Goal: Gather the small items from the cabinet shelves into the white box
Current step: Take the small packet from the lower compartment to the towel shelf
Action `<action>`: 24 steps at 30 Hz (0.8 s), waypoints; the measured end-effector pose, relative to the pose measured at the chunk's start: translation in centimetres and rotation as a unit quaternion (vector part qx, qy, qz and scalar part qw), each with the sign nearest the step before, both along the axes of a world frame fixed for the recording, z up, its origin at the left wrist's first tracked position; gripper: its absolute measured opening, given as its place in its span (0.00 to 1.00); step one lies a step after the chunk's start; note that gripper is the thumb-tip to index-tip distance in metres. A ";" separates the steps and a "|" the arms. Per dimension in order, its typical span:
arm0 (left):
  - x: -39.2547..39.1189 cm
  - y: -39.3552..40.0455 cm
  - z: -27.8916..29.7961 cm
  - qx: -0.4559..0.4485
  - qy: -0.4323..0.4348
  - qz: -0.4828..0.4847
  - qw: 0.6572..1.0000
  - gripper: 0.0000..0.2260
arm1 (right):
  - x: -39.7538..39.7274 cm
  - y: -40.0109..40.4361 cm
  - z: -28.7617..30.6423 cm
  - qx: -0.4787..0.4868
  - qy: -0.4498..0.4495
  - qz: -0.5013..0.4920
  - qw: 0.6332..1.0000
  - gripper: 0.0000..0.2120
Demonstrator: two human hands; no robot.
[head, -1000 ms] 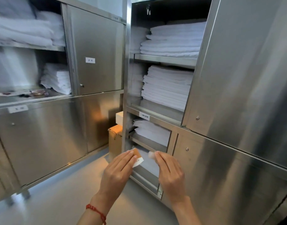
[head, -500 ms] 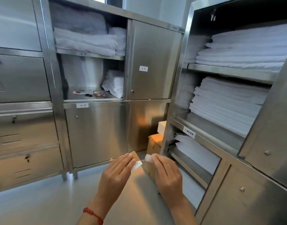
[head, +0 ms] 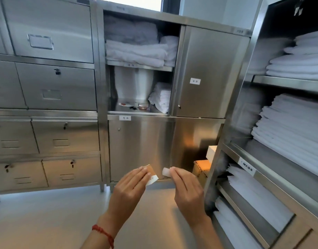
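My left hand [head: 129, 191] holds a small tan and white packet [head: 152, 174] between thumb and fingers. My right hand [head: 188, 191] pinches a small white item [head: 166, 171] at the fingertips. Both hands hover side by side at waist height in front of the steel cabinet. Several small items [head: 135, 106], among them a round copper-coloured tin, lie on the open middle shelf [head: 122, 109] ahead. A white box [head: 211, 154] sits on a brown carton [head: 202, 167] on the floor in the corner, partly hidden by the right cabinet's frame.
Folded white towels [head: 136, 53] fill the open upper shelf and stacked white linen [head: 289, 126] fills the right cabinet. Closed steel drawers [head: 64, 135] stand on the left. Grey floor [head: 46, 221] lies below.
The view has swung left and up, from the right linen cabinet to the centre cabinet with the small items. Both hands keep their items and stay together in front of me.
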State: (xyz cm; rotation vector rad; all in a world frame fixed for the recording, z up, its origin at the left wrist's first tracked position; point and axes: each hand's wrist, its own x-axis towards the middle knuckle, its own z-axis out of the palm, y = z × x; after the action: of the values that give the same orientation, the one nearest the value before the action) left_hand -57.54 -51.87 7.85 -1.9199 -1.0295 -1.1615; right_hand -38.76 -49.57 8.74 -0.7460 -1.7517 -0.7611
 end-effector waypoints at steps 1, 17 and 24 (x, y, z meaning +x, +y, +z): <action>-0.1 0.3 0.2 0.005 0.002 0.005 1.000 0.16 | -0.2 0.5 0.0 0.001 0.000 0.004 1.000 0.14; -5.6 10.3 2.2 0.002 0.015 0.010 1.000 0.16 | -5.7 10.5 1.8 -0.012 -0.026 0.006 1.000 0.23; -10.0 17.4 2.7 0.024 0.013 0.001 1.000 0.12 | -9.9 17.1 2.7 -0.019 -0.024 0.008 0.999 0.24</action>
State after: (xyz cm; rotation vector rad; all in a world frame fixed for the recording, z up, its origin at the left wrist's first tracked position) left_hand -67.55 -34.49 10.57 -1.8921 -0.9806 -1.1476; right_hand -48.65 -32.51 11.40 -0.7433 -1.8179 -0.7430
